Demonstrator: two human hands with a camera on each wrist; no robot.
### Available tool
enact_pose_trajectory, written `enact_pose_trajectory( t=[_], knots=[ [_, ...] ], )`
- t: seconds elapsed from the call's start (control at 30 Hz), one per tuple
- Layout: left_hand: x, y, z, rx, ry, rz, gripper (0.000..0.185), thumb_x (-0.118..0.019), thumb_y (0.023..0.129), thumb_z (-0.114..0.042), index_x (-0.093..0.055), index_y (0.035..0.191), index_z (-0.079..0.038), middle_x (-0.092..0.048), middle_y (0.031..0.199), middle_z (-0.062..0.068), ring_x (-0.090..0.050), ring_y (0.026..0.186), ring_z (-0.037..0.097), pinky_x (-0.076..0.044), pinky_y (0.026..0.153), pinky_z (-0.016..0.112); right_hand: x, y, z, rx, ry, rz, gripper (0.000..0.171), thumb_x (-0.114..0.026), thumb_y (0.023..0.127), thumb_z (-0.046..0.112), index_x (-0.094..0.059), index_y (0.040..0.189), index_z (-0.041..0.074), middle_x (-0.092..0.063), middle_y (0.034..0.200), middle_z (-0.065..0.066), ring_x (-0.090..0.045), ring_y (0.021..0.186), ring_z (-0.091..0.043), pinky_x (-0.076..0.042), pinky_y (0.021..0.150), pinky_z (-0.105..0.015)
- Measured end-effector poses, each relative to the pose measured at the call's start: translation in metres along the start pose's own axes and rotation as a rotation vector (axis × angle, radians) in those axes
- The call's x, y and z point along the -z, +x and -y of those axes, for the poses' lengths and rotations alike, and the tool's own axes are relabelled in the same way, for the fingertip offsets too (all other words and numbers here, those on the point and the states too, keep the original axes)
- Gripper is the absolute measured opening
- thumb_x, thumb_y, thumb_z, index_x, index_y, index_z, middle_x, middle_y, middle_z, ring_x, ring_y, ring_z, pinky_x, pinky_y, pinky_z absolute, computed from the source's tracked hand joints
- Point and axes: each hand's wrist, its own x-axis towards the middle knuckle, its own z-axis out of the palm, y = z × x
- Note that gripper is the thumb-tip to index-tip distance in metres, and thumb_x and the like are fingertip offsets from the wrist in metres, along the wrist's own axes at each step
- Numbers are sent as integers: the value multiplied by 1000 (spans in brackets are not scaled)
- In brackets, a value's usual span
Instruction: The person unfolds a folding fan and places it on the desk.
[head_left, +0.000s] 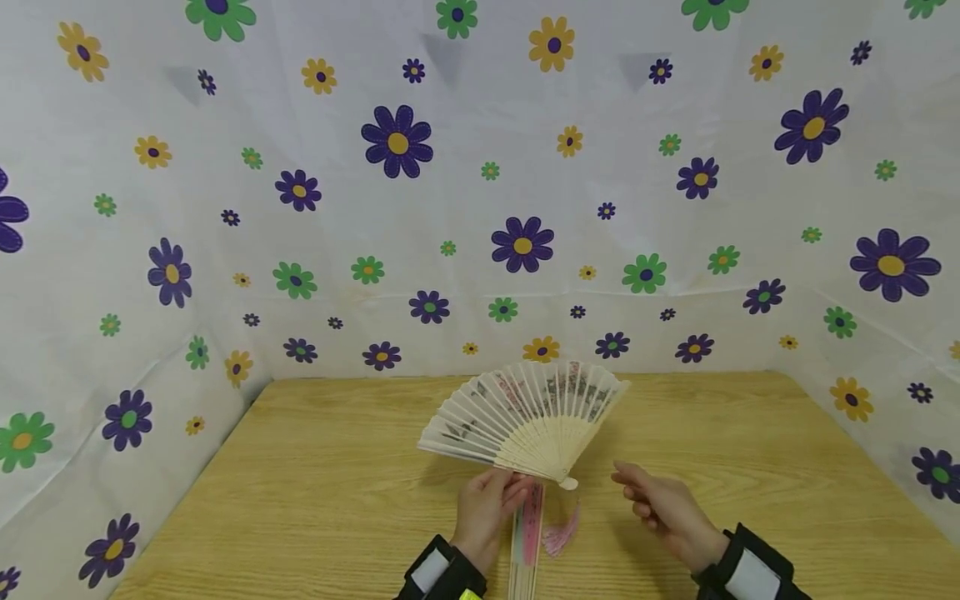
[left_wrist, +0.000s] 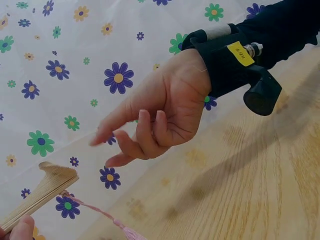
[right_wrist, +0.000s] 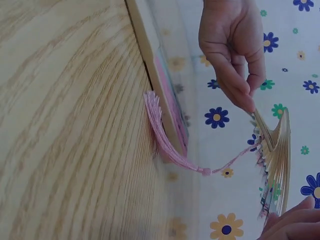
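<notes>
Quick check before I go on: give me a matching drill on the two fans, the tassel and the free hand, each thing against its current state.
Things:
1. open fan
2. closed fan
3. pink tassel
4. right hand

States:
A. lies flat on the table, between the hands
B. holds nothing, fingers loosely curled
C. spread out, pinched near its pivot by the left hand
D. trails on a cord from the spread fan's pivot, its fringe on the wood

Pairs: 1-C, 2-A, 3-D, 4-B

No legible text, even on yellow wrist label [left_wrist: 241, 53]
</notes>
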Motion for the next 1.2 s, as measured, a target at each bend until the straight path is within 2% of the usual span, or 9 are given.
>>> enact_pose_trajectory(
  t=[0.13, 0.33, 0.47, 0.53, 0.6, 0.73, 0.87, 1.07, 1.2],
  knots=[
    [0, 0, -1, 1, 24, 8, 25, -48, 105, 0, -67, 98, 14, -75, 83, 4, -73, 78, 5, -59, 69, 15, -1, 5, 5, 4, -33, -18, 66, -56, 107, 40, -49, 144, -14, -59, 75, 11, -41, 58, 1, -35, 52, -14],
    [1, -1, 1, 6, 46, 14, 25, -50, 104, -1, -68, 95, 13, -75, 80, 2, -72, 73, 2, -59, 68, 15, -6, 16, 13, 33, -49, -8, 59, -58, 107, 37, -56, 139, -13, -62, 77, 10, -43, 60, 0, -36, 54, -15],
    [-3, 0, 0, 2, 105, 29, 26, -50, 104, -2, -68, 100, 16, -76, 84, 4, -72, 76, 3, -60, 70, 16, -9, 25, 17, 43, -35, -11, 36, -61, 105, 34, -73, 116, 1, -60, 75, 11, -45, 61, 0, -36, 54, -15],
    [-6, 1, 0, 4, 134, 43, 27, -49, 105, -3, -68, 103, 16, -76, 86, 4, -73, 79, 3, -60, 71, 16, -7, 28, 19, 42, -26, -16, 25, -62, 105, 30, -75, 100, 10, -60, 74, 12, -45, 61, 0, -35, 55, -15],
    [-11, 4, 1, 6, 144, 54, 27, -49, 105, -3, -67, 106, 17, -76, 86, 4, -73, 80, 4, -60, 72, 16, -3, 30, 20, 36, -15, -30, 23, -63, 105, 26, -74, 87, 17, -60, 71, 12, -45, 61, -1, -34, 55, -15],
    [-28, 15, 7, 9, 140, 52, 27, -50, 104, -2, -67, 108, 19, -77, 85, 7, -73, 77, 3, -60, 71, 16, 16, 34, 22, 51, -10, -49, 27, -61, 105, 22, -71, 81, 20, -57, 68, 13, -43, 59, 0, -33, 52, -15],
    [-55, 34, 15, 29, 136, 38, 25, -52, 103, -1, -68, 105, 18, -78, 88, 14, -71, 75, 4, -61, 73, 18, 45, 41, 25, 65, -10, -75, 32, -57, 107, 21, -71, 78, 23, -55, 66, 15, -43, 57, 2, -33, 51, -14],
    [-95, 59, 29, 163, 106, -15, 21, -57, 100, 2, -70, 108, 17, -77, 90, 18, -70, 72, 7, -61, 72, 19, 83, 55, 20, 46, -7, -123, 41, -53, 107, 18, -68, 70, 28, -56, 64, 18, -45, 55, 4, -34, 51, -11],
    [-108, 65, 42, 225, 132, -47, 18, -59, 99, 4, -72, 102, 16, -77, 85, 17, -70, 68, 8, -61, 68, 19, 95, 61, 10, 27, -1, -154, 45, -53, 107, 16, -68, 66, 27, -57, 61, 18, -45, 53, 5, -35, 50, -10]
  ],
)
